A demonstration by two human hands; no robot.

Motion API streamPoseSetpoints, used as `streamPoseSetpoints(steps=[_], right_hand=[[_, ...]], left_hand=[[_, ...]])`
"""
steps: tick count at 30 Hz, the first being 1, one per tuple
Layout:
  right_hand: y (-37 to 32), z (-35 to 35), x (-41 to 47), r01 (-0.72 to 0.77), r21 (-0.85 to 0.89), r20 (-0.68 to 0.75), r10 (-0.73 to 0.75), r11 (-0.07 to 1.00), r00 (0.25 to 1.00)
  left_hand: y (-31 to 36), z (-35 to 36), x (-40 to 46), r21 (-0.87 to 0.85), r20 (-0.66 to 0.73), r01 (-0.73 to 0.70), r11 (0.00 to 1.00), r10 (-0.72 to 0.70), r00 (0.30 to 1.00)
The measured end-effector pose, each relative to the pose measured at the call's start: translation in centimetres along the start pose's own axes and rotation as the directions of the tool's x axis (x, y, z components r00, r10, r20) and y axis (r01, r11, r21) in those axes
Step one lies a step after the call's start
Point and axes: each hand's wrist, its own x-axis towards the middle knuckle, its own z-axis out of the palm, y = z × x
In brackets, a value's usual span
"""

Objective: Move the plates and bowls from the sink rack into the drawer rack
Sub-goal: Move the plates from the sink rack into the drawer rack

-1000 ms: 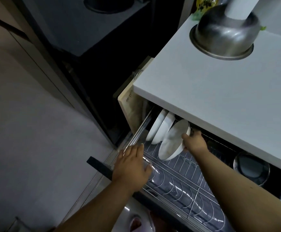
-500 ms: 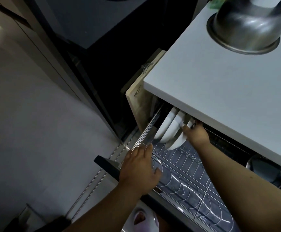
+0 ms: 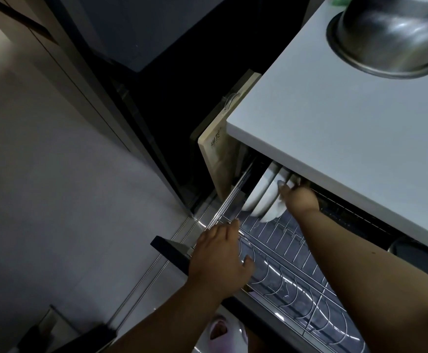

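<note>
The wire drawer rack (image 3: 292, 253) is pulled out below the white countertop (image 3: 348, 128). At its far left end stand three white plates on edge: two (image 3: 260, 192) in their slots and a third plate (image 3: 274, 212) beside them. My right hand (image 3: 301, 198) reaches under the counter edge and holds the third plate's rim, fingers partly hidden and blurred. My left hand (image 3: 220, 258) lies flat on the rack's front left corner, fingers spread, holding nothing.
A wooden cutting board (image 3: 218, 159) stands upright left of the drawer. An upturned steel bowl (image 3: 391, 31) sits on the countertop at top right. A dark round pot (image 3: 406, 248) shows in the drawer's right part. The drawer's dark front panel (image 3: 172, 250) juts over the floor.
My right hand has pushed the third plate from tilted and out in the open back against the other two under the counter. My left hand stayed on the rack corner.
</note>
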Motion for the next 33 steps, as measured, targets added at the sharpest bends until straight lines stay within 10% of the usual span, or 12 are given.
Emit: streamPoseSetpoints(steps=[18,33], right_hand=[[8.5,-4.2,-16.3,0.263,0.107,-0.167,-0.243,0.959,0.955],[20.1,-13.3,-27.9,0.186,0.193,-0.493,-0.069,0.963,0.867]], left_hand=[[0.6,-1.5,-1.5,-0.136,0.033,0.014,0.991,-0.01,0.999],[14.7,-0.7,-6.9,-0.14,0.084,-0.364,0.921,0.377,0.922]])
